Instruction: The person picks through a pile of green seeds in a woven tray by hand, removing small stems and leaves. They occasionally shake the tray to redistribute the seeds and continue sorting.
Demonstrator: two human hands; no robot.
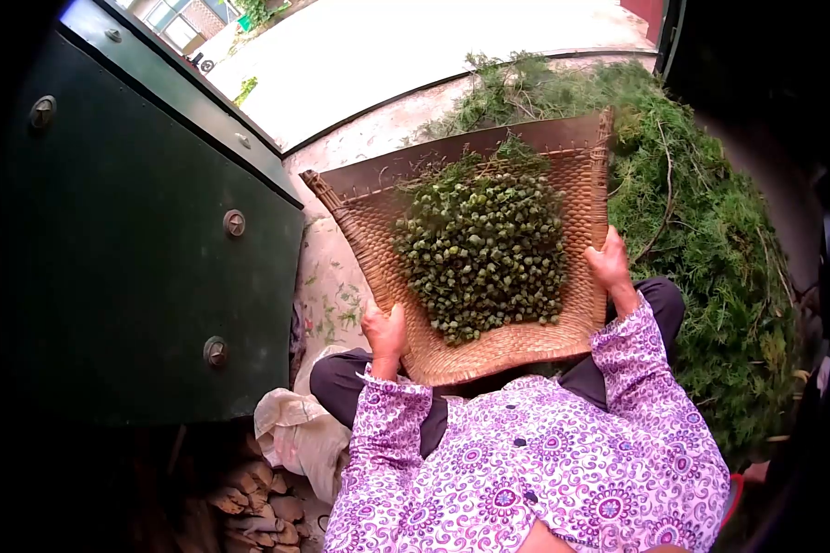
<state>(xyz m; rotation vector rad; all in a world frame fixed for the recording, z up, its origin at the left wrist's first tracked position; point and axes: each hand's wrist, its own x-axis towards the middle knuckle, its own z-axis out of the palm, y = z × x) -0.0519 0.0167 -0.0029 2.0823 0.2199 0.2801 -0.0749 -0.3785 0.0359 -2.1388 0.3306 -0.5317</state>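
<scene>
A woven wicker basket (pixel 581 194), shaped like a wide scoop, is held over the lap. My left hand (pixel 385 331) is closed around its left edge, and my right hand (pixel 610 262) grips the right edge. Many small round green cones (pixel 484 249) lie heaped in the middle of the basket. Some leafy green bits (pixel 516 157) sit at the far side of the heap, near the basket's flat dark front strip (pixel 433 150).
A big pile of green conifer branches (pixel 710 258) covers the right and far side. On the left stands a dark green door with metal studs (pixel 138 230). A pale sack (pixel 300 433) and chopped wood (pixel 263 502) are at lower left.
</scene>
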